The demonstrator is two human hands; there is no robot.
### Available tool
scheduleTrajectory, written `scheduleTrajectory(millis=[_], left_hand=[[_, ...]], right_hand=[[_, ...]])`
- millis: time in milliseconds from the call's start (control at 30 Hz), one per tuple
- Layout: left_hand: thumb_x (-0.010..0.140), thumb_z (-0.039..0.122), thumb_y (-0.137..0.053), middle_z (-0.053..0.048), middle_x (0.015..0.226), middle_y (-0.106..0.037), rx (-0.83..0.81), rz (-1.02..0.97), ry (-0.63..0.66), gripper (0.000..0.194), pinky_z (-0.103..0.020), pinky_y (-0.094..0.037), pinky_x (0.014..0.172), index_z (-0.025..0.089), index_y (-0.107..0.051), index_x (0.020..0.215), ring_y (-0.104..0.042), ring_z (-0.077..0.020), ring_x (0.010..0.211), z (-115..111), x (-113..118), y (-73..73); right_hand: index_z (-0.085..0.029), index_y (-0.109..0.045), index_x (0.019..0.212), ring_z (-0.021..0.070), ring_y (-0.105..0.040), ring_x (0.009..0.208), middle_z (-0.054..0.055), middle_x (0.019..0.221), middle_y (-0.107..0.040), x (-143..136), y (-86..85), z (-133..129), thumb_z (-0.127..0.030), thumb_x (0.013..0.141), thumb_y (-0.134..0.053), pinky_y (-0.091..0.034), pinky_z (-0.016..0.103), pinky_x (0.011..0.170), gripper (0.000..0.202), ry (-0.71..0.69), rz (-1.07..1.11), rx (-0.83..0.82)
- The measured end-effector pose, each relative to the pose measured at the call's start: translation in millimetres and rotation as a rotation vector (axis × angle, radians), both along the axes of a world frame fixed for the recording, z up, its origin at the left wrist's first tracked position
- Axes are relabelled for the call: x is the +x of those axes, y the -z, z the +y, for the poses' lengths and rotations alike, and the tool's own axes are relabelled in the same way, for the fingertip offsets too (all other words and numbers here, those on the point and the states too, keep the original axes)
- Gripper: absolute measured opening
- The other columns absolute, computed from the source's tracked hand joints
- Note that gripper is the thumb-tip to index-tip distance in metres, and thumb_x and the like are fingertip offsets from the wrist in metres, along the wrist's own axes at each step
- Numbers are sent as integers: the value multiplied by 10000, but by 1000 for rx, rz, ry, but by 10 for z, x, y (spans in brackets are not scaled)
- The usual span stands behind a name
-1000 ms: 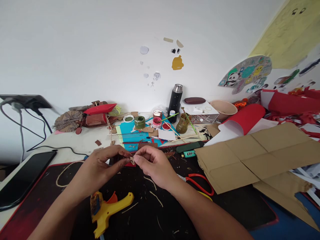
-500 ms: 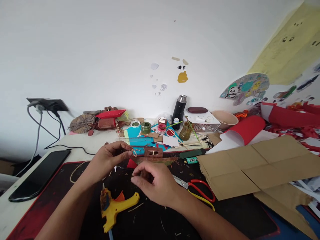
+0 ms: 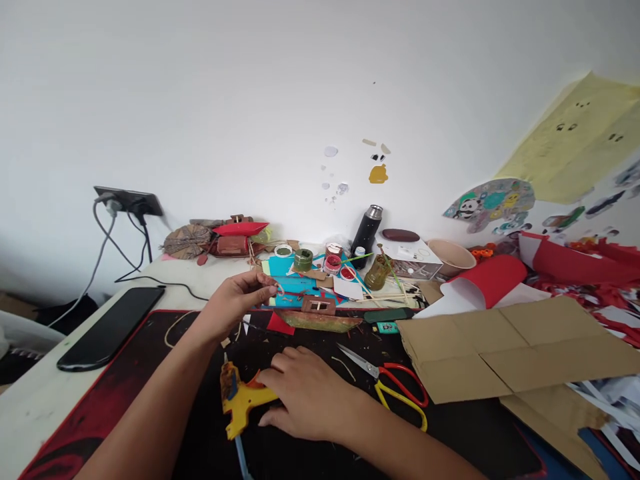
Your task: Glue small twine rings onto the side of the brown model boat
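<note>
The head camera looks forward and down from close above the desk [image 3: 43, 407]; wall [image 3: 260, 120] beyond.

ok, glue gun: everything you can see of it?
The glue gun is yellow, plastic-looking, with an orange trigger and a pale nozzle pointing away from the person. Its front is stained brown, with a blue patch. It lies flat on the black mat, a bluish strip at its near end. The right hand overlaps its handle; contact is unclear.

Left hand [image 3: 245, 297] bare in my feed; left forearm [image 3: 165, 400] behind it bare too, wider farther back. Right hand [image 3: 310, 393] bare, smooth and rounded across back; right forearm [image 3: 390, 437] behind it bare, likewise wider.
</note>
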State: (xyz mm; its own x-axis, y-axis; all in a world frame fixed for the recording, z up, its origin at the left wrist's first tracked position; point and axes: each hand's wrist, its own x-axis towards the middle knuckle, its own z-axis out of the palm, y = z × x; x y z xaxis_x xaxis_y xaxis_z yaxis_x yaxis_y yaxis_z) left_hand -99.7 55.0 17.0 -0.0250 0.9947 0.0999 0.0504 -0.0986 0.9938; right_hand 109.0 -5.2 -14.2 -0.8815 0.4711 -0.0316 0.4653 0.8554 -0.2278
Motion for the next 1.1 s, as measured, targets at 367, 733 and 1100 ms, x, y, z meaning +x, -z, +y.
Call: scheduleTrajectory(millis=[367,733,1100], left_hand=[[596,643,-984,-20,802,-725,10,-30,-4,512,-310,-488,661,223,-723,730,-570,-169,697,11,-46,-3],[601,645,-976,-10,747,-693,40,-43,-50,510,-294,-469,619,219,-730,737,-560,-162,664,46,-131,-20],[638,675,-952,-12,743,-699,70,15,-97,529,-285,-474,611,217,-717,762,-564,-159,650,79,-135,56]], right_hand=[[-181,-751,1233,276,-765,1046,99,1156,-830,-224,167,-44,-452,1013,-806,-566,367,929,353,20,72,-104],[-217,-689,1077,143,-608,678,-24,826,-678,135,176,-3,-481,919,-832,-488,253,623,339,424,824,-947],[-186,-649,930,56,-377,466,-91,609,-517,186,176,-3,-564,697,-1052,-300,169,401,600,527,1197,-1618]])
